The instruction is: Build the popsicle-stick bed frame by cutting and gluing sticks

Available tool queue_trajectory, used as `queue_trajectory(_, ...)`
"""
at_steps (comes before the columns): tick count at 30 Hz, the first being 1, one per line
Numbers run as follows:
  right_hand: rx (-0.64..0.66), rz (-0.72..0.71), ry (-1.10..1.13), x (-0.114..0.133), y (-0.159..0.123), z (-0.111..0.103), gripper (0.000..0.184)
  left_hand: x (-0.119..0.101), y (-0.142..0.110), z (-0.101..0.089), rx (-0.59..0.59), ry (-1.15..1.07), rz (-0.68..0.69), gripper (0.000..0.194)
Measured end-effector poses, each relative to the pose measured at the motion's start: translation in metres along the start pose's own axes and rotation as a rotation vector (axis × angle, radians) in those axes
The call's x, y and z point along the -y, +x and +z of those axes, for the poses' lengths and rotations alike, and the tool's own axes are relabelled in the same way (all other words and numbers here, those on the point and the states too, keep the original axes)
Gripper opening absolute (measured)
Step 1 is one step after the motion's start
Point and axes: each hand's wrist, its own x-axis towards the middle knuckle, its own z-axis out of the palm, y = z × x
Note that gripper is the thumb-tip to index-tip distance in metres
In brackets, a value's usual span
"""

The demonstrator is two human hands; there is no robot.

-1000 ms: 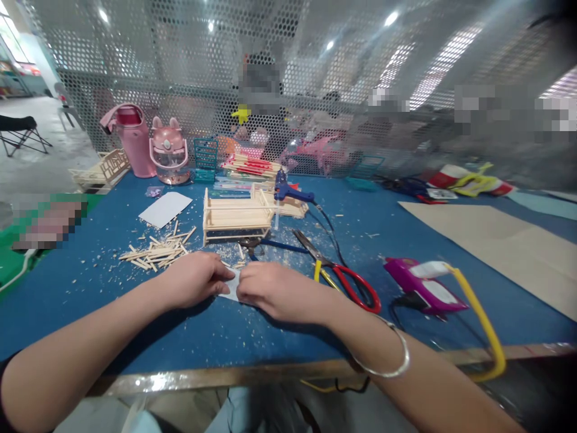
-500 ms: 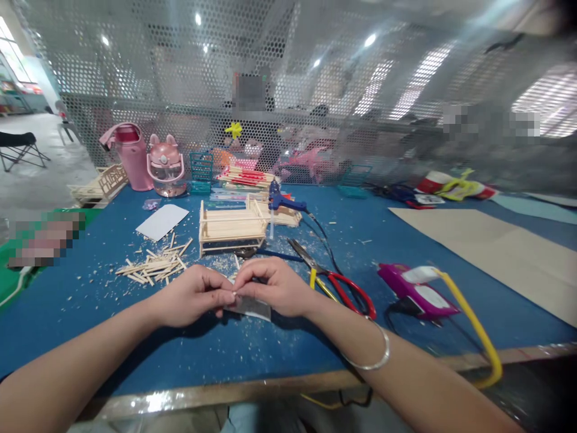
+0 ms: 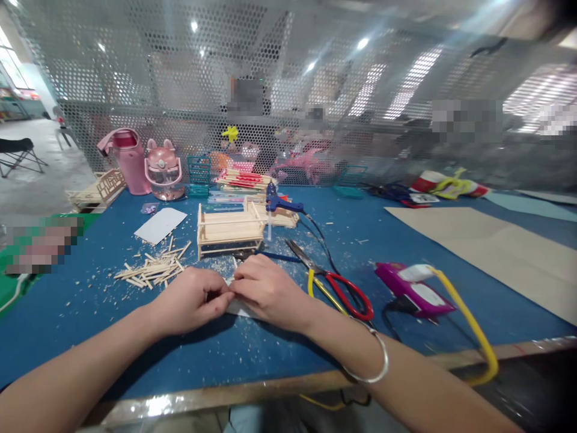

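A small whitish slip [image 3: 240, 309] lies low over the blue worktop [image 3: 171, 367], near its front edge, mostly covered by the person's hands. The left hand [image 3: 193, 300] comes in from eight o'clock, the right hand [image 3: 270, 294] from four – a silver bangle [image 3: 383, 361] circles that wrist. The fingers of both are bent and drawn together, tips meeting at the slip; I cannot tell whether either hand pinches it, since the knuckles hide the contact.

Taking the slip as the centre of the dial, a wood frame [image 3: 231, 228] stands at twelve o'clock, with wood crumbs scattered before it. A loose heap of sticks [image 3: 151, 269] lies at ten, and a white card [image 3: 161, 225] sits beyond the heap. Farther back, at eleven, a pink bottle [image 3: 131, 165] stands beside a jar [image 3: 164, 174] with ears on its lid.

Between twelve and one is a blue glue gun [image 3: 283, 204], just beside the frame. Red-handled scissors [image 3: 321, 270] lie open at two, near the right hand; a purple device [image 3: 412, 291] rests at three – yellow cord [image 3: 473, 319] looping over the worktop's edge.
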Motion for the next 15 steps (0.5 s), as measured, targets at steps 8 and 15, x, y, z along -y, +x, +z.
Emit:
queue_trajectory(8,0.306,0.284,0.405,-0.004,0.000,0.001,0.010,0.016,0.004,-0.005,0.183,0.119,-0.032,0.023)
queue_trajectory(15,0.362,0.050,0.001,-0.004,0.002,0.013,0.023,0.017,0.003,-0.002,0.276,0.189,-0.029,0.023)
